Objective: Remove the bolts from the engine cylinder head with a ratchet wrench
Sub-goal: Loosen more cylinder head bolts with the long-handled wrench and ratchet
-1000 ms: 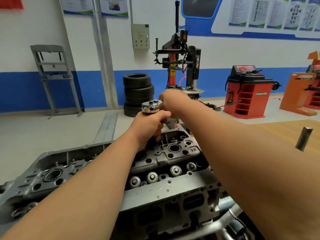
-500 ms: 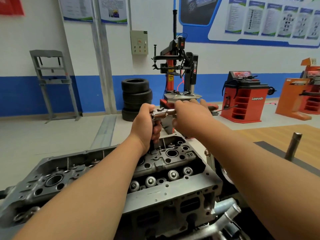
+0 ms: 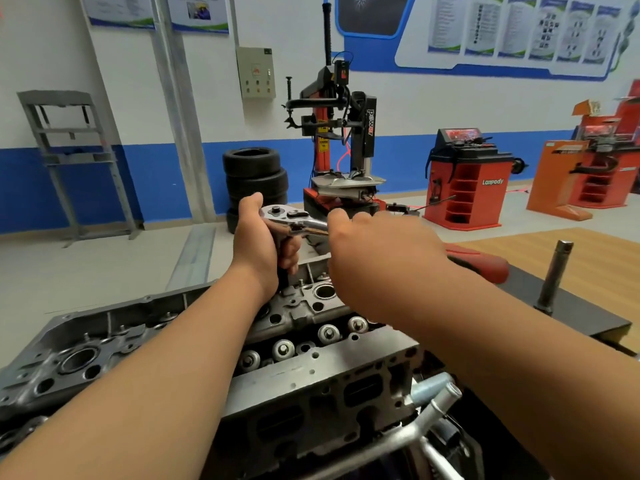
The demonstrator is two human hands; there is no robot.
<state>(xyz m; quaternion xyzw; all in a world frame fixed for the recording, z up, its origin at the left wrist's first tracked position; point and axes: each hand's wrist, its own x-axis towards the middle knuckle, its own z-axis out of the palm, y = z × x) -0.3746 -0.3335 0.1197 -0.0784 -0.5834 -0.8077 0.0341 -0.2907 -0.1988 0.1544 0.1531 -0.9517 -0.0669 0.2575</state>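
The grey engine cylinder head lies in front of me on a stand, with a row of round valve caps along its middle. A chrome ratchet wrench stands over the head's far end on a dark extension. My left hand grips the extension just under the ratchet's head. My right hand is wrapped around the wrench handle, which points right and is mostly hidden by the hand. The bolt under the socket is hidden behind my left hand.
A steel post stands upright on the dark bench at right. Metal pipes stick out below the cylinder head. Behind are stacked tyres, a tyre changer and red wheel balancers.
The wrench handle has swung from pointing away from me round to the right, with my right hand following it. My left hand has stayed on the extension. My view has dropped and moved closer.
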